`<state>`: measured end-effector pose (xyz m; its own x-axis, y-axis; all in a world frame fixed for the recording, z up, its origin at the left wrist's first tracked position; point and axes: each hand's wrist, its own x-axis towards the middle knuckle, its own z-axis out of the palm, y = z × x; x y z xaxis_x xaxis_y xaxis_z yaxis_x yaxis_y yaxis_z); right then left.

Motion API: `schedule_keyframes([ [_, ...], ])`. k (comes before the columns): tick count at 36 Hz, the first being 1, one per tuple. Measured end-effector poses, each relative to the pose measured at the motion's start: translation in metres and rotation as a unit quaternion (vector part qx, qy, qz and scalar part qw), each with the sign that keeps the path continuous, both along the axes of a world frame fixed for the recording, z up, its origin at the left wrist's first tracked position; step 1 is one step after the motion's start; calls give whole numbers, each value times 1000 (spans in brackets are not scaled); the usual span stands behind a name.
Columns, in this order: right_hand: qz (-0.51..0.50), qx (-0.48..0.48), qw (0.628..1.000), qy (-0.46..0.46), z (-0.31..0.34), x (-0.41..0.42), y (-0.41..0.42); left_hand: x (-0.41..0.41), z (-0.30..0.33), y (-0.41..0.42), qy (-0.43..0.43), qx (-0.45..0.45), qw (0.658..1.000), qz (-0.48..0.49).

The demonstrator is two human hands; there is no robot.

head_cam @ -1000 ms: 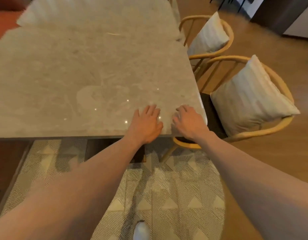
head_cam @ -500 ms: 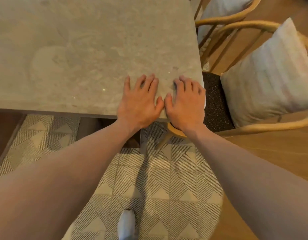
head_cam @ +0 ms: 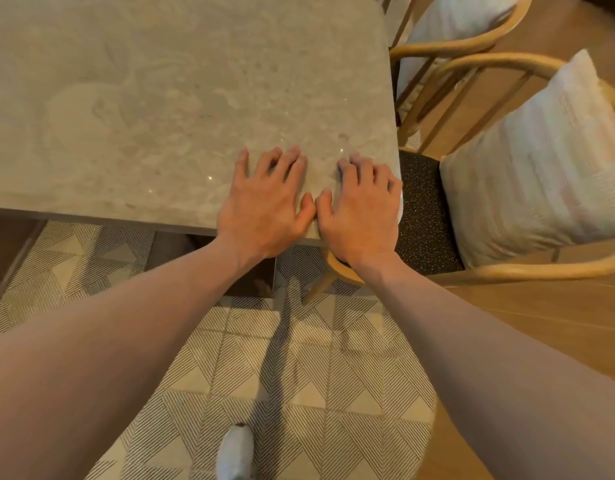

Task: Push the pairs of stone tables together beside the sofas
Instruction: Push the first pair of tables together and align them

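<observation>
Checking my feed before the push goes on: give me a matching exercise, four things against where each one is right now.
Things:
1. left hand
2. right hand
3. white cushion
4. patterned rug

Places:
A. on the floor under the table's near edge
B. flat on the stone table, by its near right corner
C. leaning on the wooden chair
D. flat on the tabletop, thumb meeting the other thumb, further from the corner

Pairs: 1-D, 2-B, 3-C, 4-A
</observation>
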<state>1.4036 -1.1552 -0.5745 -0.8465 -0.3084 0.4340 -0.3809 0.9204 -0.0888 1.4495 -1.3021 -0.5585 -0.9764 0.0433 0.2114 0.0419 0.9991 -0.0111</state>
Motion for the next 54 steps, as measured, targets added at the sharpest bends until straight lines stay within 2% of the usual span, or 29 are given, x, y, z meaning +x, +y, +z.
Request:
schedule_keyframes([
  [9,4,8,1000,-2,2,1,-1,-2,-6,-4,12,17,1000,-5],
  [11,-1,28,999,-33,10,6,-1,-1,-6,-4,-6,39,999,-4],
  [14,-4,102,983,-155,41,5,-8,-6,12,-14,-100,123,987,-12],
  [15,-1,126,970,-207,60,1,-13,-8,25,-20,-145,183,972,-18],
  [16,-2,140,953,-270,77,-2,-17,-7,38,-27,-195,272,942,-12],
  [18,-13,125,918,-375,119,-7,-36,-2,76,-43,-258,478,840,12],
  [19,-9,86,916,-392,131,-8,-43,2,89,-45,-255,543,799,27],
  [20,5,46,920,-390,149,-7,-55,9,109,-55,-232,581,780,36],
  [22,19,-59,924,-377,190,4,-92,24,155,-83,-175,615,767,52],
  [25,37,-203,909,-363,252,20,-152,40,229,-136,-101,645,755,66],
  [28,76,-341,865,-360,302,37,-208,63,285,-193,-4,703,706,89],
  [32,126,-472,802,-344,349,69,-286,103,322,-260,102,735,661,114],
  [35,161,-510,771,-346,366,91,-345,123,334,-301,146,755,628,118],
  [38,192,-515,757,-353,370,104,-398,130,339,-340,173,766,610,105],
  [45,207,-502,757,-364,362,86,-533,129,339,-482,194,761,605,128],
  [52,171,-548,719,-393,355,76,-664,126,331,-619,178,760,597,183],
  [54,167,-550,714,-400,354,75,-678,122,330,-632,173,759,601,184],
])
